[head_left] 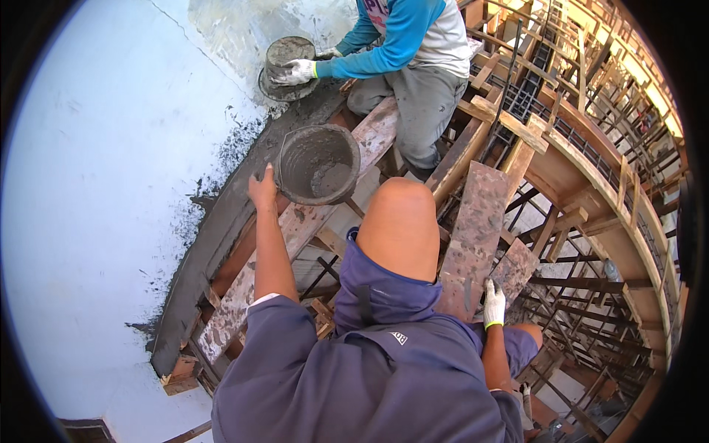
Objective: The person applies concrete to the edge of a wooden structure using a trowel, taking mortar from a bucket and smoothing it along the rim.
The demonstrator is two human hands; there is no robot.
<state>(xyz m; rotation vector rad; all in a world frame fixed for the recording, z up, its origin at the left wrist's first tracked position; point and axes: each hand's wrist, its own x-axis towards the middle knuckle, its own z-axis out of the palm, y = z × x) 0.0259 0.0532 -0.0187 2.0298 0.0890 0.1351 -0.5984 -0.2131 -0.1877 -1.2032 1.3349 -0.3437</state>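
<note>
While the bare left hand (264,188) is closed on the left edge of a dark grey round bucket (301,156), rim or handle cannot be told apart. Bucket sits over a pale, mortar-stained board (298,225), beside a curved grey mortar ledge (227,221) along the white wall (103,192); whether it bears on the board is unclear. Some wet grey mortar (330,179) lies inside.

Right hand (494,304), in a white knit glove, touches a reddish-brown stained plank (473,229); cannot tell whether it grips anything.

Risk, judged: one-sided hold; a slip on a wet edge could tip the bucket and drop mortar through gaps between boards. If the plank is loose, leaning on it could shift it and upset balance. Co-worker's gloved hand (295,71), on a mortar-caked round container (289,50), is near enough to be bumped.
</note>
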